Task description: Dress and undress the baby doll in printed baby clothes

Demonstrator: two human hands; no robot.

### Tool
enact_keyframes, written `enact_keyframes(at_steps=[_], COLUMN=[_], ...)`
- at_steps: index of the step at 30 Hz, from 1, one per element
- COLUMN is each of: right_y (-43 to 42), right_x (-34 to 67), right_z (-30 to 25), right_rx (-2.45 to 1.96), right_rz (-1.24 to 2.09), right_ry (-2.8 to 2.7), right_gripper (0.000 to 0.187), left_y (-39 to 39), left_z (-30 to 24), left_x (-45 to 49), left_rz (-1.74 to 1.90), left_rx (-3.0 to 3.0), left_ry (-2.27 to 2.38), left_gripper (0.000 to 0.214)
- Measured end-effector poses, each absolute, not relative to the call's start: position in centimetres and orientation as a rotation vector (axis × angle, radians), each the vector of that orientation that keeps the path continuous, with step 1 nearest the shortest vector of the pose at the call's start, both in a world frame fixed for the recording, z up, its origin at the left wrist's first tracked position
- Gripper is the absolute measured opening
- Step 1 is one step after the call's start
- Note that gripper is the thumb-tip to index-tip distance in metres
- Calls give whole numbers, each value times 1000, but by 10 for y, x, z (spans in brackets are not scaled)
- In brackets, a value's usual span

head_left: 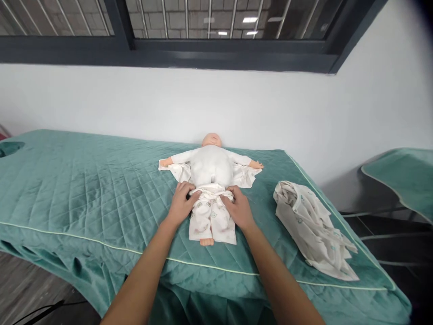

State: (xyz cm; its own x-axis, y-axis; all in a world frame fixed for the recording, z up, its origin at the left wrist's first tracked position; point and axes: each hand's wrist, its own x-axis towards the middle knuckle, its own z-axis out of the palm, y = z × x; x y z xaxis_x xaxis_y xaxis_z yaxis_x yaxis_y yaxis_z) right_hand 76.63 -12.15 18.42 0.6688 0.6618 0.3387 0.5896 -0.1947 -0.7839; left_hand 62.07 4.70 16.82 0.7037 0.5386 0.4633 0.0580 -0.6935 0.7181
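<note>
A baby doll with a white cloth body lies on its back, head toward the wall and arms spread. Patterned white pants cover its legs, with one foot showing at the hem. My left hand grips the waistband on the left side, thumb over the cloth. On the right side of the waistband, my right hand holds the fabric in the same way. An opened white top lies spread beneath the doll's torso and arms.
A crumpled pale patterned garment rests to the right on the green quilted bed cover. Behind the bed stands a white wall under a dark window frame. A green-covered seat is at the far right.
</note>
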Motion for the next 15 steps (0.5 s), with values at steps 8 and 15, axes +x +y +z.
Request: enact_keyframes(at_steps=[8,15], right_y=[-118,-149], right_x=[769,743], right_z=[185,182], right_rx=[-1939,-1887], right_rz=[32,253], right_ry=[-1050,-1040], right_gripper=[18,37], left_y=[14,12], left_z=[160,158], left_x=[586,586], left_rz=[772,742], left_rx=[2245,2226], left_ry=[394,493], left_gripper=[32,40])
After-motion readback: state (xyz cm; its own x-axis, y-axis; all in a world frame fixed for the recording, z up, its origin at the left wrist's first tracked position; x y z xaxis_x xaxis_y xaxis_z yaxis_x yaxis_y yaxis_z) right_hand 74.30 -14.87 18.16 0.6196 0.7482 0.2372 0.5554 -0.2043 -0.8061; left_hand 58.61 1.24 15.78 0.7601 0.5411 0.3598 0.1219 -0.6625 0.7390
